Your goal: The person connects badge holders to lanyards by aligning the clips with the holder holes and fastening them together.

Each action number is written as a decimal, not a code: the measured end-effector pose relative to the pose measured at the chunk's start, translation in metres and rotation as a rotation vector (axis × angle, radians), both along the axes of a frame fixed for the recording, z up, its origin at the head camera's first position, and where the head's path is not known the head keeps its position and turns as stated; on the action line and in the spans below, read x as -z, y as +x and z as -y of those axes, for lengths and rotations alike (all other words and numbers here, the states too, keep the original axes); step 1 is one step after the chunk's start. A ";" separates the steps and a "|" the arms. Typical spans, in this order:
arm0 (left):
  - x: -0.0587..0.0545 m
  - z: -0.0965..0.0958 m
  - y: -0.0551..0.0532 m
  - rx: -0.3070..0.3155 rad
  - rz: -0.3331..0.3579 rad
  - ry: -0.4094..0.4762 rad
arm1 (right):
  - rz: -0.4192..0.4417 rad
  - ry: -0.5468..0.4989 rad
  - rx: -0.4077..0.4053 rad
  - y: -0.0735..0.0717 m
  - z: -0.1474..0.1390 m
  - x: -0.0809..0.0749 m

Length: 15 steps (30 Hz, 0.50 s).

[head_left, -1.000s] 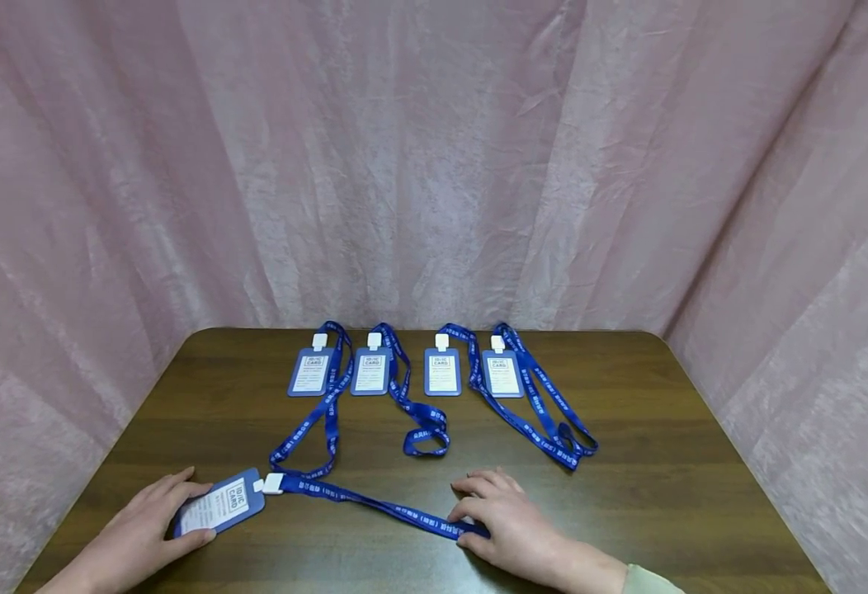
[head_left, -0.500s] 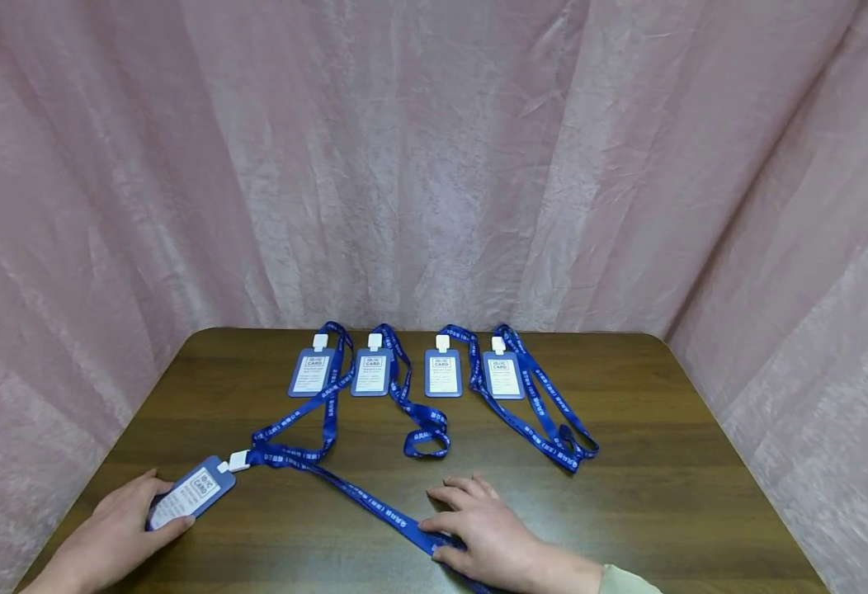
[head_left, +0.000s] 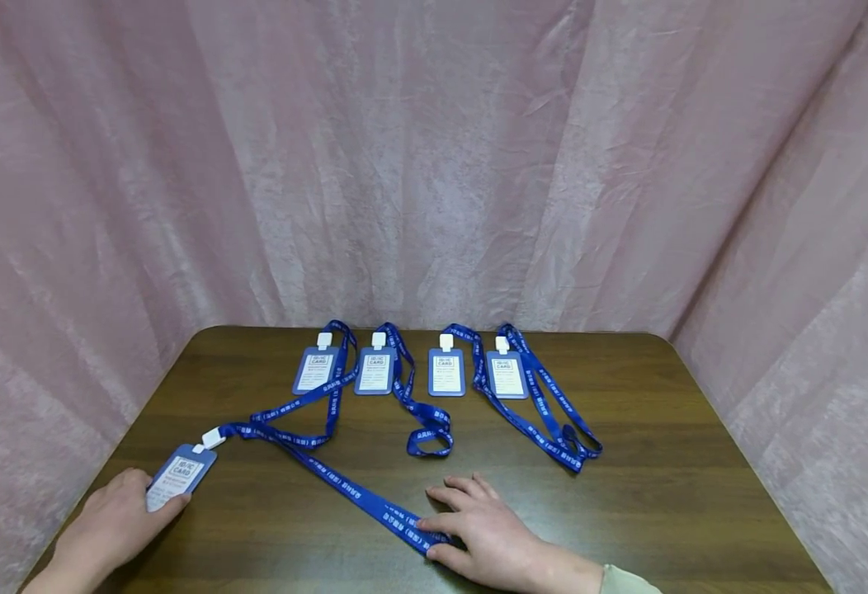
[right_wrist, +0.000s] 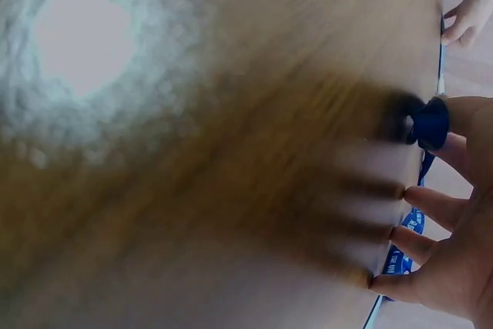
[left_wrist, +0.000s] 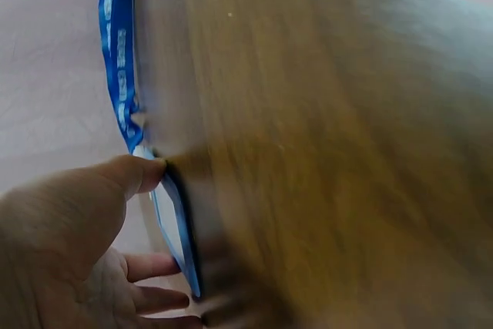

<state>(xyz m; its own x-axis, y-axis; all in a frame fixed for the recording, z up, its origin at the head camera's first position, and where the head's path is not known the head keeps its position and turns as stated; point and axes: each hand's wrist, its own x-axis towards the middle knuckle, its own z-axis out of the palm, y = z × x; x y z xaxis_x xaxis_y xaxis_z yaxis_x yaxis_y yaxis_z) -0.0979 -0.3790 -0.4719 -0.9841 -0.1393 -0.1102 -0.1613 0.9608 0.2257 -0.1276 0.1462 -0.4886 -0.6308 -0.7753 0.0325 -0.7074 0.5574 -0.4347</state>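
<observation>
In the head view my left hand (head_left: 113, 518) holds a blue-edged badge holder (head_left: 180, 474) at the table's front left, its thumb and fingers on opposite edges. From the white clip (head_left: 212, 437) at its top, a blue printed lanyard (head_left: 341, 485) slants across to my right hand (head_left: 484, 530). That hand pinches the lanyard's end between thumb and index finger, its other fingers spread by the tabletop. The left wrist view shows thumb and fingers on the badge holder (left_wrist: 177, 225). In the right wrist view the strap (right_wrist: 431, 123) is folded at the thumb and index finger.
Several matching badge holders stand in a row at the back, including a leftmost one (head_left: 315, 373) and a rightmost one (head_left: 507, 377). The leftmost badge's strap (head_left: 304, 404) crosses the held lanyard near its clip. Pink curtains (head_left: 434, 165) hang behind the wooden table (head_left: 627, 462).
My left hand has drawn the badge holder left and slightly back, turning it more upright. My right hand has shifted a little left with the strap. The leftmost badge's strap loop has been dragged backward and left.
</observation>
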 end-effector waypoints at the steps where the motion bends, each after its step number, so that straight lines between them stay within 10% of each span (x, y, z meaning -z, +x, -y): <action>1: 0.000 -0.001 -0.002 -0.012 0.008 -0.002 | 0.001 -0.007 0.004 0.000 0.000 0.000; 15: 0.000 -0.017 -0.047 -0.080 0.013 -0.015 | 0.010 -0.047 0.127 -0.010 -0.009 -0.005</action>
<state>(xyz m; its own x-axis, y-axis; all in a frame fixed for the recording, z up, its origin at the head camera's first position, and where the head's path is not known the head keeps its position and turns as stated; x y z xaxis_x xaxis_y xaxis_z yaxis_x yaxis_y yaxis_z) -0.1446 -0.3616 -0.4723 -0.9681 -0.2195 -0.1206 -0.2409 0.9479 0.2085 -0.1381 0.1548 -0.4837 -0.7244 -0.6867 0.0606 -0.6279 0.6210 -0.4692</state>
